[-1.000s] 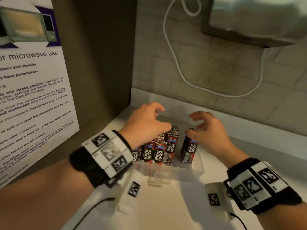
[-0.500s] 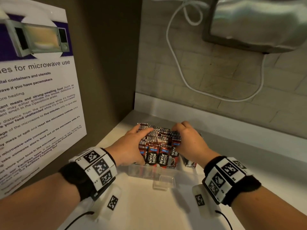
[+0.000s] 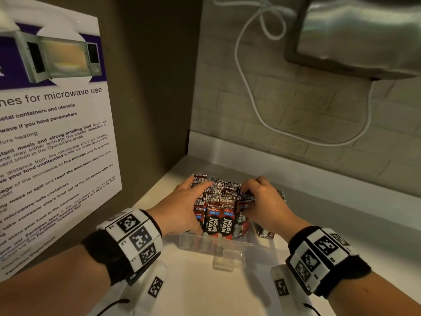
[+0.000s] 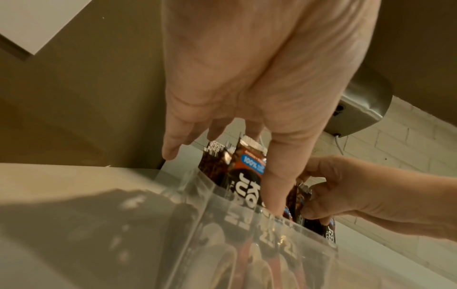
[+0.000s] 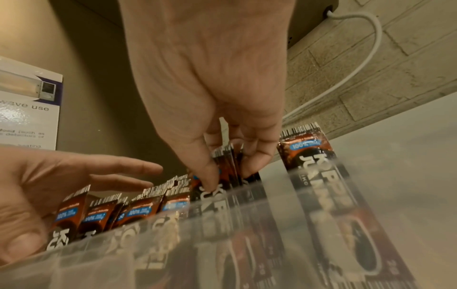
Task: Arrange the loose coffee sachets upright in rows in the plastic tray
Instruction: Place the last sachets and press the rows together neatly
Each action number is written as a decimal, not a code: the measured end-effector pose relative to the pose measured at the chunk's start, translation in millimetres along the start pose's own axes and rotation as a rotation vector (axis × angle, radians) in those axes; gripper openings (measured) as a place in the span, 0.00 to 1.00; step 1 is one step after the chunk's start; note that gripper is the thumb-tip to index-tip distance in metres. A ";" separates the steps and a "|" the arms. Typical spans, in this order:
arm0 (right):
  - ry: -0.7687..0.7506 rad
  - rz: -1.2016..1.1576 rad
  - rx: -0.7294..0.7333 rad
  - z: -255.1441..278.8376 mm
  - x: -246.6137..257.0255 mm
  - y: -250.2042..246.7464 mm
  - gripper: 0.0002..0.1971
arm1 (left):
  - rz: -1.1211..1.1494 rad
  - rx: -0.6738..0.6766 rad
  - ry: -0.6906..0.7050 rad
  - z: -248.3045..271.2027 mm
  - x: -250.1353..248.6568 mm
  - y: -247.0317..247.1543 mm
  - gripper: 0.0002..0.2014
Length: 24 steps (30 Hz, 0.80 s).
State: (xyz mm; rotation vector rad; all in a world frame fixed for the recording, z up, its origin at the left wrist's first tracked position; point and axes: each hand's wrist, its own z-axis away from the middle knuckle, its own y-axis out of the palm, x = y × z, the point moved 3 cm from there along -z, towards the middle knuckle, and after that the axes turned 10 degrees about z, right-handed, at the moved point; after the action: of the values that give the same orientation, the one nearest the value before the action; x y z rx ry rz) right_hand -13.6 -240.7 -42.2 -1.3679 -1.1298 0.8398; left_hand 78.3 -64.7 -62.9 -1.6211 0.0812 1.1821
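Head view: the sachets (image 3: 224, 201) stand packed in the clear tray (image 3: 227, 245), which sits at the counter's (image 3: 205, 290) back left corner by the wall. Your left hand (image 3: 182, 208) lies nearly flat w/ straight fingers against the pack's left side; your right hand (image 3: 262, 201) curls over its right end. Left wrist view: thumb pressed on a front sachet (image 4: 247, 176). Right wrist view: fingers pinch a few sachets (image 5: 228, 166); one sachet (image 5: 309, 156) stands apart by the tray's right end. They're prob. light, thin, slick foil, so grip low on the flat faces. Little room left of the tray; open counter to the right.
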 end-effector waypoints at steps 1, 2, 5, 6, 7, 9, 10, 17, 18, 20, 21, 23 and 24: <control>-0.007 -0.007 0.003 1.2 0.8 -0.7 0.20 | -0.009 0.004 -0.005 0.3 -0.2 0.0 0.57; -0.012 -0.012 0.007 1.8 1.6 -1.2 0.20 | -0.015 0.008 -0.008 0.4 -0.6 -0.2 0.57; -0.015 -0.025 0.023 2.3 3.4 -1.2 0.21 | -0.018 0.006 -0.009 1.0 -4.6 -1.6 0.57; -0.010 -0.030 0.034 2.3 3.8 -1.0 0.22 | -0.015 -0.002 -0.016 1.1 -6.9 -2.5 0.56; -0.006 -0.036 0.043 2.4 4.2 -0.5 0.23 | -0.014 -0.012 -0.019 1.3 -9.9 -3.4 0.56; 0.008 -0.055 0.052 2.5 4.8 -0.3 0.23 | -0.010 -0.032 -0.007 1.4 -18.6 -5.0 0.54; 0.014 -0.064 0.049 2.5 4.6 -0.3 0.23 | -0.003 -0.044 0.010 1.4 -23.6 -5.3 0.53; 0.084 -0.105 -0.040 3.8 -9.0 0.9 0.20 | 0.051 -0.103 0.142 5.9 -59.0 4.4 0.42; 0.088 -0.110 -0.044 4.0 -10.1 1.0 0.20 | 0.062 -0.110 0.160 6.3 -62.7 5.9 0.41; 0.088 -0.114 -0.061 5.0 -11.1 0.9 0.19 | 0.097 -0.131 0.197 6.9 -69.5 10.2 0.38; 0.087 -0.125 -0.068 5.2 -11.8 1.3 0.18 | 0.120 -0.144 0.214 6.8 -72.8 12.8 0.37; 0.087 -0.152 -0.086 7.0 -13.8 2.3 0.15 | 0.224 -0.177 0.236 4.8 -78.6 19.1 0.31; 0.090 -0.166 -0.104 8.1 -15.4 2.6 0.12 | 0.318 -0.180 0.222 3.9 -81.8 22.6 0.27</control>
State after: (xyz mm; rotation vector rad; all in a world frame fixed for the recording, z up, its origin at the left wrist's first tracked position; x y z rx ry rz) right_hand -25.3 -252.6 -47.7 -1.3619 -1.2123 0.6018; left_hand 21.5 -111.0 -20.0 -1.9467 0.3971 1.2713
